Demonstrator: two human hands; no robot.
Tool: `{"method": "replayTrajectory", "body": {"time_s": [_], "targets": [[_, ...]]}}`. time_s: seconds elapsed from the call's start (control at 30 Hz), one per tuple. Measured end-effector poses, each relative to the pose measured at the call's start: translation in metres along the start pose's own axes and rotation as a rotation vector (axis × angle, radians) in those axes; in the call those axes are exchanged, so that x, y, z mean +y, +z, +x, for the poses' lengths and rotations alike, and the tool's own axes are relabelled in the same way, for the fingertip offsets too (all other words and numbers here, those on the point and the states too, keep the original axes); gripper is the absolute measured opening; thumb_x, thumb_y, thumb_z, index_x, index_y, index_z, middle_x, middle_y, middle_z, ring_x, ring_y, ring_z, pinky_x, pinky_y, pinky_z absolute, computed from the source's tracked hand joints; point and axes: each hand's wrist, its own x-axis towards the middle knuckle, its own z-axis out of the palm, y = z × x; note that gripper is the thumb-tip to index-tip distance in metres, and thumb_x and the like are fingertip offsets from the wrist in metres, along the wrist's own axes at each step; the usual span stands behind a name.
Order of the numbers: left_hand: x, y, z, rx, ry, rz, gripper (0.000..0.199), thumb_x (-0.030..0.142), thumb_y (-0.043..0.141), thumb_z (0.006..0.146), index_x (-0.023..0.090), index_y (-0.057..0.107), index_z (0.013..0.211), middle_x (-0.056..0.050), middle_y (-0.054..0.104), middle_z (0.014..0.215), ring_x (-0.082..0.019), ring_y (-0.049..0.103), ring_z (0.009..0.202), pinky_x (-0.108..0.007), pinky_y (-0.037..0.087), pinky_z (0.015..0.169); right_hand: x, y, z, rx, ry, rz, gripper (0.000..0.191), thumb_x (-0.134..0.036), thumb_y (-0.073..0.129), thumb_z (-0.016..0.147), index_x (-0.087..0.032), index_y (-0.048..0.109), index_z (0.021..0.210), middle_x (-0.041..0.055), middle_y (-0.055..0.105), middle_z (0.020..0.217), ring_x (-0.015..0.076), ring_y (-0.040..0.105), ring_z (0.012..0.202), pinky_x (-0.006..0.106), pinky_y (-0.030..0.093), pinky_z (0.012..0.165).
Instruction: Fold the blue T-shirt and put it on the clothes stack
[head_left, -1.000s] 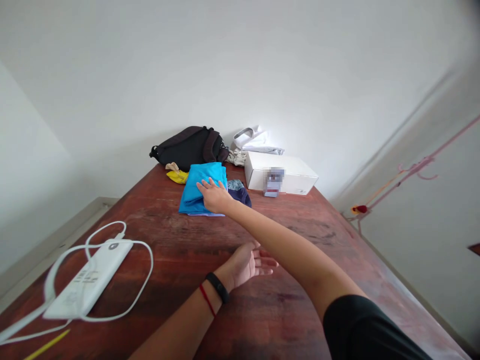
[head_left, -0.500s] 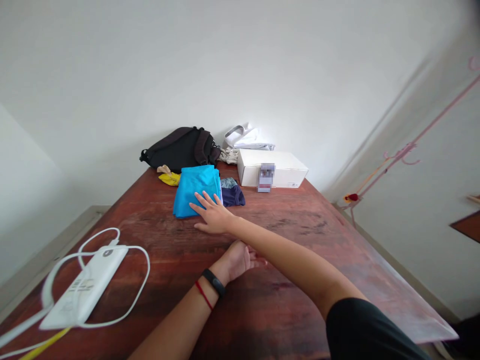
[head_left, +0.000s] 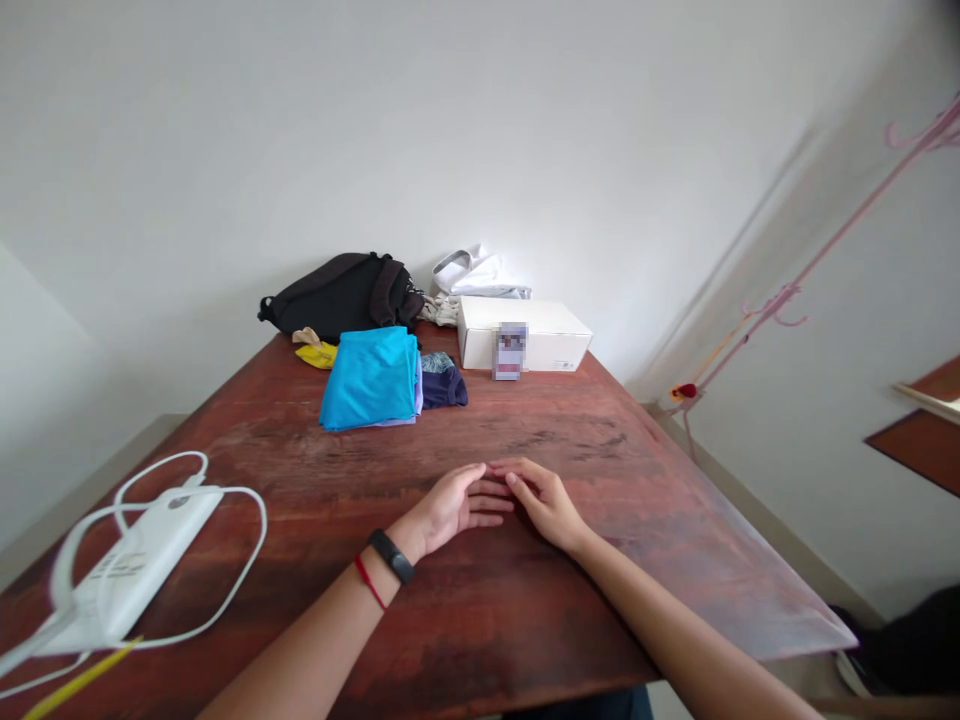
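Note:
My left hand (head_left: 454, 508) lies at the middle of the wooden table (head_left: 570, 600), palm turned inward, with its fingers stretched and slightly apart. Facing it, my right hand (head_left: 546, 503) has its fingers extended toward the left fingertips, which they meet or partly overlap. Neither hand holds anything. Beyond them is a folded bright blue cloth (head_left: 369, 380), with a lilac cloth edge (head_left: 418, 390) showing at its right side. A folded navy cloth (head_left: 447, 388) sits just behind that, to the right.
A white power strip (head_left: 139, 575) with looping cables is at left. Toward the wall are a black backpack (head_left: 330, 295), a yellow item (head_left: 316, 355), a white box (head_left: 555, 335) with a blurred card (head_left: 510, 352) in front, and a white bag (head_left: 484, 275). A pink stand (head_left: 832, 250) leans at right.
My right hand has come off the blue cloth and drawn back toward me, beside my left hand. My left hand has turned its fingers more into view. The camera view has shifted slightly right.

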Motion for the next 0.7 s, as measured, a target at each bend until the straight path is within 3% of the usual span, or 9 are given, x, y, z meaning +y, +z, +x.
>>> {"method": "replayTrajectory", "body": {"time_s": [0.17, 0.43, 0.57, 0.63, 0.7], "targets": [[-0.002, 0.002, -0.003, -0.021, 0.049, 0.111, 0.020, 0.030, 0.054, 0.101, 0.013, 0.065, 0.103, -0.015, 0.075, 0.100, -0.024, 0.075, 0.088, -0.034, 0.060, 0.077, -0.001, -0.007, -0.002, -0.013, -0.046, 0.061, 0.030, -0.044, 0.055, 0.101, -0.022, 0.075, 0.105, 0.0101, 0.075, 0.107, 0.0248, 0.070, 0.102, 0.040, 0.055, 0.093], [-0.002, 0.008, -0.004, -0.001, 0.096, 0.217, 0.020, 0.035, 0.061, 0.098, 0.016, 0.065, 0.103, -0.011, 0.074, 0.096, -0.023, 0.075, 0.085, -0.034, 0.060, 0.076, 0.006, -0.019, -0.001, -0.113, -0.040, 0.105, 0.036, -0.052, 0.061, 0.096, -0.023, 0.078, 0.110, 0.0121, 0.065, 0.125, 0.0260, 0.063, 0.118, 0.042, 0.050, 0.103], [-0.007, 0.014, -0.004, -0.003, 0.191, 0.458, 0.039, 0.054, 0.062, 0.094, 0.015, 0.065, 0.098, -0.009, 0.071, 0.087, -0.020, 0.071, 0.075, -0.030, 0.058, 0.066, -0.001, -0.024, 0.002, -0.240, -0.082, 0.164, 0.044, -0.056, 0.055, 0.099, -0.020, 0.080, 0.094, 0.0112, 0.070, 0.115, 0.0273, 0.059, 0.124, 0.044, 0.044, 0.109], [-0.011, 0.017, -0.005, -0.008, 0.264, 0.630, 0.044, 0.061, 0.060, 0.092, 0.017, 0.062, 0.089, -0.004, 0.066, 0.075, -0.017, 0.065, 0.063, -0.024, 0.050, 0.053, -0.008, -0.026, 0.002, -0.337, -0.117, 0.182, 0.053, -0.057, 0.047, 0.102, -0.020, 0.080, 0.084, 0.0098, 0.074, 0.100, 0.0272, 0.054, 0.130, 0.044, 0.038, 0.114], [-0.013, 0.020, -0.007, -0.017, 0.347, 0.798, 0.048, 0.063, 0.055, 0.093, 0.018, 0.057, 0.077, 0.000, 0.058, 0.063, -0.013, 0.055, 0.053, -0.022, 0.040, 0.047, -0.014, -0.027, 0.001, -0.416, -0.143, 0.208, 0.058, -0.059, 0.041, 0.103, -0.020, 0.081, 0.085, 0.0099, 0.075, 0.098, 0.0270, 0.049, 0.136, 0.043, 0.034, 0.117]]}}
